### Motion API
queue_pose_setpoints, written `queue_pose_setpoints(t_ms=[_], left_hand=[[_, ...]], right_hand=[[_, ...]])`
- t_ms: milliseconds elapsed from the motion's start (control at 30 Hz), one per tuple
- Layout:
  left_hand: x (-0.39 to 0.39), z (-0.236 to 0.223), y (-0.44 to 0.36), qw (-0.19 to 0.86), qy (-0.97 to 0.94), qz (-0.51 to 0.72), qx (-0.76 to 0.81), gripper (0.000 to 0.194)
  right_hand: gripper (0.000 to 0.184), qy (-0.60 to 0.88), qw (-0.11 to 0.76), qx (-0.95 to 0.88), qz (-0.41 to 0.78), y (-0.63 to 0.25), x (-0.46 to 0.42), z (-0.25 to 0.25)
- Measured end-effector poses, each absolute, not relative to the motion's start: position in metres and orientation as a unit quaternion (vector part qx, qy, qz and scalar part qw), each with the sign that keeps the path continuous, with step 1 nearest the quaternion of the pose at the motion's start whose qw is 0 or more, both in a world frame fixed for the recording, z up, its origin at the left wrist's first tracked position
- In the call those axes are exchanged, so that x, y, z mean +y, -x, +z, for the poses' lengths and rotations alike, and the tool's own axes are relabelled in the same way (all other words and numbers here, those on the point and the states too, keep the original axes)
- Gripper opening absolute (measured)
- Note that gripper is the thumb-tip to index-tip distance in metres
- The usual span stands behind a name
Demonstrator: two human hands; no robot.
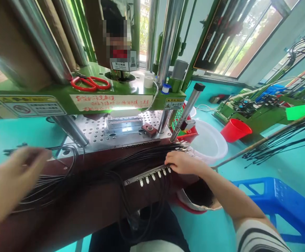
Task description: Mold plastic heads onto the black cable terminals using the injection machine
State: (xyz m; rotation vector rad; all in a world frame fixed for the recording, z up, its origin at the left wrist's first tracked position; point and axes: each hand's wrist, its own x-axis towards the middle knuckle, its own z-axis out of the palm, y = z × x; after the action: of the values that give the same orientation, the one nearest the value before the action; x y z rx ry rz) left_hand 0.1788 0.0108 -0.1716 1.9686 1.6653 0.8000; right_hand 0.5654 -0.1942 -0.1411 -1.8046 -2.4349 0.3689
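- in the head view, the metal strip [131, 181], marked with a letter b, lies on the brown bench [100, 206]; a row of small metal terminals [154, 176] sticks out along its near edge.
- the right hand [180, 162] is at the strip's right end, fingers drawn narrow and close together; i cannot tell whether they pinch the strip itself or the last terminal.
- the left hand [13, 180] is well to the left of the strip, over pale-glinting cables [50, 182]; it is blurred, and i cannot tell whether it holds anything.
- the strip looks stiff and fairly light, probably smooth enough to slide under a careless push; its two bare ends seem the safest hold, clear of the terminals.
- the terminals look hard but thin, likely to bend if pressed sideways, so gripping each by its body seems better than by its tip.
- black leads [164, 189] hang from the strip's near side; they look soft and springy, and their weight may tug the terminals askew.
- just beyond the strip, a black cable bundle [147, 151] lies with its metal ends to the right; it is likely floppy, easiest taken near those ends.
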Motion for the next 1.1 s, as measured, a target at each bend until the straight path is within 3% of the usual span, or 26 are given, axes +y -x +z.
queue_pose_setpoints(t_ms=[133,233,333,500,600,733,833,967,1100], left_hand=[[-0.112,-0.174,-0.241,0.275,-0.902,0.188,0.276,0.022],[-0.174,-0.184,-0.273,0.207,-0.953,0.129,0.177,0.032],[-0.203,-0.200,-0.281,0.105,-0.970,0.157,0.152,0.041],[-0.221,-0.224,-0.274,0.001,-0.968,0.212,0.133,0.049],[-0.221,-0.219,-0.277,0.013,-0.971,0.208,0.119,0.046],[-0.202,-0.181,-0.293,0.169,-0.958,0.171,0.154,0.045],[-0.178,-0.147,-0.315,0.392,-0.893,0.112,0.191,0.052],[-0.141,-0.120,-0.350,0.739,-0.638,0.024,0.216,0.047],[-0.107,-0.118,-0.375,0.881,-0.393,0.096,0.245,0.023]], right_hand=[[0.023,0.630,-0.059,-0.774,-0.017,-0.549,-0.223,-0.152],[0.018,0.634,-0.110,-0.765,-0.032,-0.545,-0.231,-0.158],[0.023,0.645,-0.137,-0.751,0.006,-0.547,-0.242,-0.153],[0.024,0.711,-0.089,-0.695,0.061,-0.555,-0.264,-0.136],[0.031,0.742,-0.021,-0.667,0.067,-0.559,-0.261,-0.123],[0.034,0.738,0.130,-0.660,0.056,-0.555,-0.224,-0.090],[0.037,0.715,0.211,-0.666,0.032,-0.550,-0.181,-0.065],[0.040,0.725,0.210,-0.655,0.036,-0.548,-0.123,-0.059],[0.040,0.744,0.185,-0.640,0.057,-0.552,-0.069,-0.073]])
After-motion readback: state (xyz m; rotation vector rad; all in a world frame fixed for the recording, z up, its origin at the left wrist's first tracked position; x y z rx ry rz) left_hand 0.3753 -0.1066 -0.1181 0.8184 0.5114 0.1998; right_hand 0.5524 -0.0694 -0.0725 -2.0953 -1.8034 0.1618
